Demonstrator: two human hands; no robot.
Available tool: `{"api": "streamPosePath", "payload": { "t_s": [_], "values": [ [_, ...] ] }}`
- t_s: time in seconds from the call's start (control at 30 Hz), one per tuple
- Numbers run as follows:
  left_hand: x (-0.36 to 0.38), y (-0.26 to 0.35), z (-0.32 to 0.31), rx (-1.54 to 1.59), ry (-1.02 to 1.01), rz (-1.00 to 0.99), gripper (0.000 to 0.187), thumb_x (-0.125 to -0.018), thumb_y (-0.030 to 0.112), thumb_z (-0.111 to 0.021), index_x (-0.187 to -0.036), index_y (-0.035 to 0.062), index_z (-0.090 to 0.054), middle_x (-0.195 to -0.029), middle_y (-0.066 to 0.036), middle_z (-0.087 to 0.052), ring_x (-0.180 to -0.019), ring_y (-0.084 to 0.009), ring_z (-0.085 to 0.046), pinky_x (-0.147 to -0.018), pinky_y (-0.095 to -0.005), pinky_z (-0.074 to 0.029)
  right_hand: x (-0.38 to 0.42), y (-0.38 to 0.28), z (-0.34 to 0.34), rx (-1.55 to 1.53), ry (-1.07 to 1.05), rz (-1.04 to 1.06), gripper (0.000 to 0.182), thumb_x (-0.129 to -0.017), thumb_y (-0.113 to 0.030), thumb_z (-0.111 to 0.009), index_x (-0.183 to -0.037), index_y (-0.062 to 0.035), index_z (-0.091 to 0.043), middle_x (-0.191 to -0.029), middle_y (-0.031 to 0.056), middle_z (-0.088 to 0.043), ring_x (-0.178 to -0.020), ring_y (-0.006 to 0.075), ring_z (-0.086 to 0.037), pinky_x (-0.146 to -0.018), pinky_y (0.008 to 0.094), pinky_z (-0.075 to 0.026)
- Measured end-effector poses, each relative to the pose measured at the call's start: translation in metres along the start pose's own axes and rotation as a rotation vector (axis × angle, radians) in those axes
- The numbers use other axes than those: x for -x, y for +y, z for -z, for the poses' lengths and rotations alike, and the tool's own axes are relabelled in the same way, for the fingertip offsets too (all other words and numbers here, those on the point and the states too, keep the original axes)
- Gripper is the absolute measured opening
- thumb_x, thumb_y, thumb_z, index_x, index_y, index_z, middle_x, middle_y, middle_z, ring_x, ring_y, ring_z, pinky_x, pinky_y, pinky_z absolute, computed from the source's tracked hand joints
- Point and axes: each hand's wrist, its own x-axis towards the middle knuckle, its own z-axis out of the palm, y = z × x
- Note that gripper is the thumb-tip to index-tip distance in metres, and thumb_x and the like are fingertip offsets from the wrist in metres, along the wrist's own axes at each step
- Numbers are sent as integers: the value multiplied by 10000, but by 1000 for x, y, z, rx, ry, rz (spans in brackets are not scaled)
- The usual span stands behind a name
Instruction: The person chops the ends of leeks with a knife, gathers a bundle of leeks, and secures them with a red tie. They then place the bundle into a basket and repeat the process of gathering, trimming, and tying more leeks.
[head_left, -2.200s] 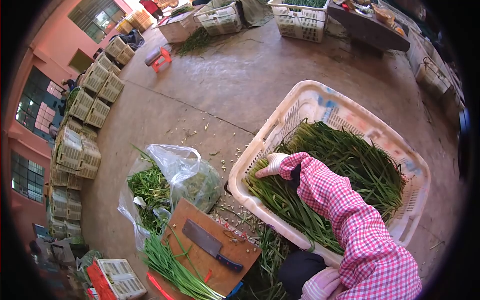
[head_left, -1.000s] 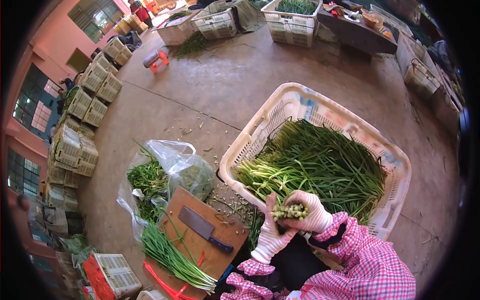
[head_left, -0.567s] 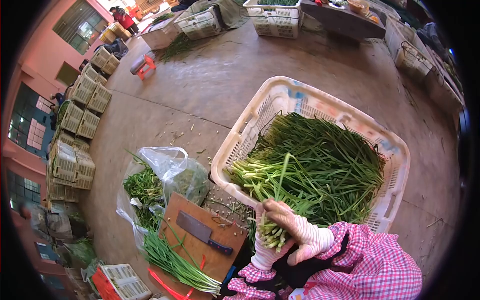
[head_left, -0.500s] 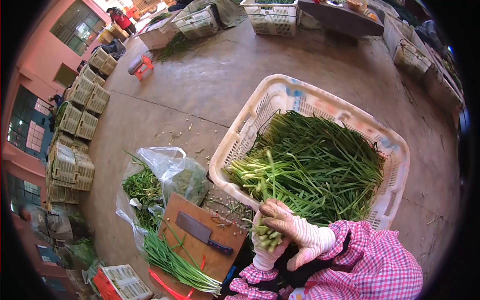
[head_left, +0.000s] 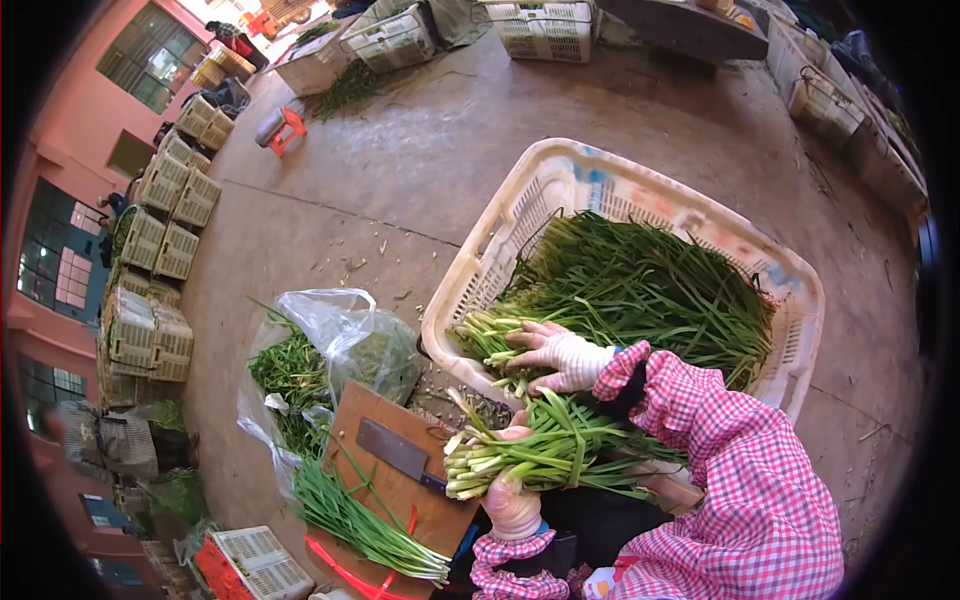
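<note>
My gloved left hand (head_left: 512,505) is wrapped around a bunch of flat-leaved greens (head_left: 560,440) that look like garlic chives. Their pale stem ends point left and the leaves trail right over my lap. Above it, my gloved right hand (head_left: 568,358) rests on the stem ends of the greens (head_left: 650,285) piled in the white crate (head_left: 690,205), its fingers spread and thumb apart. Left of my left hand is a wooden cutting board (head_left: 390,400) bearing a cleaver (head_left: 392,450), its handle partly hidden by the bunch. Thinner green stalks (head_left: 370,525) lie across the board's lower edge.
A clear plastic bag (head_left: 345,325) of green trimmings stands beyond the board. A red strap (head_left: 335,565) and a red-and-white crate (head_left: 255,565) are at lower left. Stacked crates (head_left: 145,335) line the left wall. A small stool (head_left: 280,130) stands farther off.
My right hand has left the bunch and moved up onto the greens in the crate. In my left hand the bunch now lies sideways, stems to the left.
</note>
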Motion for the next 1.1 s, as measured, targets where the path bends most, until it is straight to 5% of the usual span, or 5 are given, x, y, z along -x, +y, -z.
{"api": "streamPosePath", "payload": {
  "t_s": [0.2,0.5,0.67,0.8,1.1],
  "values": [
    [1,47,4,-39,-270,-238,425,-820,237,-604,-1205,64,-563,-1080,-57,-618,-1004,-223,-566,-1079,-446,-327,-12,45,-14,292,-51,-229,502,-766,-369,-699,-1234,-227,-585,-1461,119,-354,-1388,391,-213,-1114,572,-152],
    [34,103,24,-102,113,-504,487,-912,518,-456,-1214,153,-567,-1026,-8,-644,-1023,-207,-565,-1018,-435,-387,-8,7,53,440,161,-522,586,-732,-181,-705,-1286,-208,-515,-1446,166,-355,-1332,347,-336,-1063,438,-330],
    [45,103,6,-137,177,-452,411,-851,404,-563,-1147,120,-565,-1010,0,-639,-908,-179,-608,-1001,-452,-406,3,-160,95,-236,115,89,824,-709,-321,-773,-1375,-23,-390,-1340,228,-453,-1214,385,-456,-1042,429,-356],
    [62,100,-32,-79,310,-270,369,-807,195,-529,-1141,40,-546,-1020,-95,-621,-963,-238,-595,-935,-399,-461,9,-239,48,-83,-139,386,1146,-568,-664,-751,-1336,81,-341,-1290,291,-437,-1187,436,-452,-1013,465,-363],
    [113,92,-42,-654,-98,-299,486,-804,82,-733,-1235,21,-518,-1138,-54,-620,-1027,-146,-585,-917,-307,-457,63,-246,28,-1126,-176,-164,619,-684,79,-741,-1245,10,-492,-1132,64,-625,-967,143,-607,-844,296,-504]
  ]
}}
